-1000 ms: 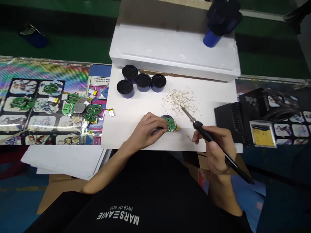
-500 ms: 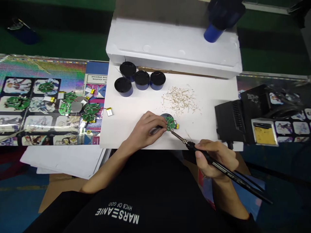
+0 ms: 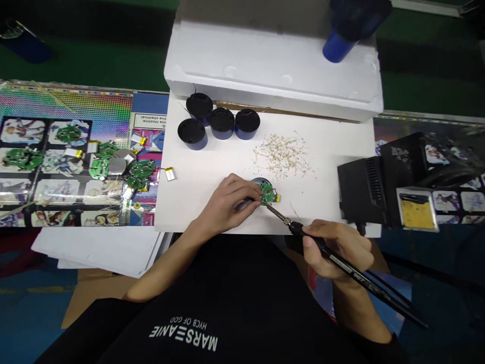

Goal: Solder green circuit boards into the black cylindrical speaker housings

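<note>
A round green circuit board lies over a dark round cup near the front edge of the white table. My left hand pinches the board's left edge between thumb and fingers. A small yellow-ended battery sits at the board's right side, joined by thin wires. My right hand grips a black soldering iron like a pen. The iron's tip meets the board's lower edge; whether it touches a joint is too small to tell.
Several dark blue cups stand at the table's back left, before a white foam block. Pale crumbs are scattered behind the board. Green boards with batteries lie at left. A black soldering station and yellow sponge tray are at right.
The view has shifted slightly. Both hands keep their holds, with the iron's tip still at the board's lower edge.
</note>
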`<state>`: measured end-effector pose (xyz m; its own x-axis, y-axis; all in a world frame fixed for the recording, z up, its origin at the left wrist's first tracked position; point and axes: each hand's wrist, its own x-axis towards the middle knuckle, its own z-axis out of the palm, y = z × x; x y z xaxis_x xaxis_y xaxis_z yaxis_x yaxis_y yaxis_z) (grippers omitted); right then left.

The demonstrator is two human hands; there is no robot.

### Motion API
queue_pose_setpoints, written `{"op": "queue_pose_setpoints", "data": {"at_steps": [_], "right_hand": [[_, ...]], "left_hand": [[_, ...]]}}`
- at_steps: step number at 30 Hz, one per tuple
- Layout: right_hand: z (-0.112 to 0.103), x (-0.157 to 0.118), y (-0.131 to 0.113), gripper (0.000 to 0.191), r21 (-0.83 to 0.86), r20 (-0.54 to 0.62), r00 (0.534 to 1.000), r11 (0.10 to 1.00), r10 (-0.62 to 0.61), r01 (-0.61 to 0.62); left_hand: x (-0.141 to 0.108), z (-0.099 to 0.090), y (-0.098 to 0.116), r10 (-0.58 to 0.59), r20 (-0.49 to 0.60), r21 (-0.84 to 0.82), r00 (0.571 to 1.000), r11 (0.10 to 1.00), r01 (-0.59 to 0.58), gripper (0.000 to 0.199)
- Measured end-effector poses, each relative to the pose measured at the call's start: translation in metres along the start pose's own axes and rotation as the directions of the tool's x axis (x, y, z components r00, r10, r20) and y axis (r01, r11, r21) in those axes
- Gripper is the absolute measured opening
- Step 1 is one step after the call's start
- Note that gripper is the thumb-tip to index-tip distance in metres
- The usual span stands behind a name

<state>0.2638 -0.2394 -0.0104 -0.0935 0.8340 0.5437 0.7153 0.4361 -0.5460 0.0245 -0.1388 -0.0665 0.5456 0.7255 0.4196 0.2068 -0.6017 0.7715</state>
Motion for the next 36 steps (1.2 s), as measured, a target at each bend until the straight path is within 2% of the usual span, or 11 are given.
{"op": "queue_pose_setpoints", "data": {"at_steps": [6, 9, 13, 15, 20, 22, 26, 28, 30, 32, 36], "right_hand": [[0.001, -0.002, 0.004, 0.009, 0.008, 0.006, 0.998, 0.998, -0.066, 0.065], [0.000, -0.003, 0.004, 0.011, 0.042, -0.011, 0.998, 0.997, -0.060, 0.061], [-0.005, -0.007, 0.004, 0.018, 0.148, -0.116, 0.993, 0.989, -0.012, 0.029], [-0.008, -0.012, 0.006, 0.020, 0.167, -0.127, 0.992, 0.986, 0.021, 0.000], [-0.011, -0.026, 0.017, 0.014, 0.193, -0.201, 0.969, 0.975, 0.147, -0.108], [-0.009, -0.027, 0.021, 0.010, 0.243, -0.301, 0.917, 0.951, 0.263, -0.193], [-0.003, -0.021, 0.030, 0.021, 0.291, -0.523, 0.727, 0.895, 0.445, -0.339], [0.003, -0.019, 0.035, 0.022, 0.321, -0.532, 0.694, 0.874, 0.485, -0.365], [0.009, -0.019, 0.041, 0.021, 0.387, -0.487, 0.707, 0.852, 0.513, -0.351], [0.016, -0.020, 0.048, 0.022, 0.452, -0.416, 0.740, 0.826, 0.528, -0.336], [0.027, -0.016, 0.061, 0.026, 0.490, -0.285, 0.781, 0.785, 0.555, -0.379]], "left_hand": [[-0.001, 0.000, 0.000, 0.007, -0.002, -0.005, 1.000, 1.000, -0.007, 0.005], [-0.001, 0.000, 0.000, 0.004, 0.000, -0.008, 1.000, 1.000, -0.004, 0.005], [0.000, 0.000, 0.000, -0.001, 0.004, -0.011, 1.000, 1.000, 0.001, 0.003], [-0.001, 0.000, 0.000, -0.006, 0.004, -0.011, 1.000, 1.000, 0.006, 0.003], [-0.001, 0.000, 0.000, -0.006, 0.006, -0.013, 1.000, 1.000, 0.006, 0.002], [0.000, 0.000, 0.001, -0.010, 0.008, -0.011, 1.000, 1.000, 0.010, 0.002], [0.001, 0.000, 0.002, -0.011, 0.001, -0.005, 1.000, 1.000, 0.011, 0.003], [0.001, 0.000, 0.002, -0.004, 0.004, -0.002, 1.000, 1.000, 0.004, 0.002], [0.001, -0.001, 0.001, -0.005, 0.016, 0.005, 1.000, 1.000, 0.004, 0.004], [0.000, -0.001, 0.002, -0.007, 0.027, 0.019, 1.000, 1.000, 0.006, 0.005], [-0.002, -0.003, 0.005, 0.010, -0.002, 0.088, 1.000, 0.996, -0.010, 0.007]]}}
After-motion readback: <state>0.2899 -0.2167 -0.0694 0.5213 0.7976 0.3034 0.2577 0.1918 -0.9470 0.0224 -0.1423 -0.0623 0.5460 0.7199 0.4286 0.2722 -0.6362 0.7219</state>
